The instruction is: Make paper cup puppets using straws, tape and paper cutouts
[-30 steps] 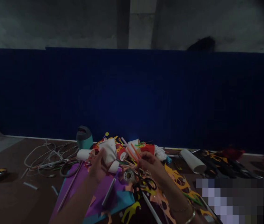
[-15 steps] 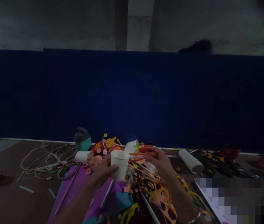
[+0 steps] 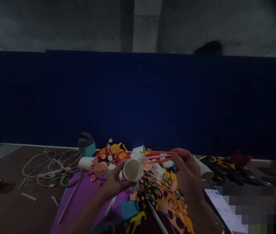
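Note:
My left hand (image 3: pixel 116 182) is closed round a white paper cup (image 3: pixel 133 170), which is tilted so that its mouth faces me. To its right, my right hand (image 3: pixel 186 165) pinches the right ends of several thin red and pale sticks (image 3: pixel 161 157), perhaps straws, that point left above the pile. Beneath the hands lie orange paper scraps with round holes (image 3: pixel 173 204), black-handled scissors (image 3: pixel 156 192) and a purple sheet (image 3: pixel 89 201). More white cups (image 3: pixel 88 162) and red cups (image 3: pixel 121 156) lie behind, some with paper shapes on them.
A tangled white cable (image 3: pixel 40 174) lies at the left, beside a teal and grey device (image 3: pixel 86 145). A white tube (image 3: pixel 204 170) rests behind my right hand. A lit screen (image 3: pixel 223 208) stands at the front right. The blue partition (image 3: pixel 138 100) closes off the back.
The cup has tipped toward me and moved slightly right in my left hand. My right hand has moved right, drawing the red and pale sticks with it.

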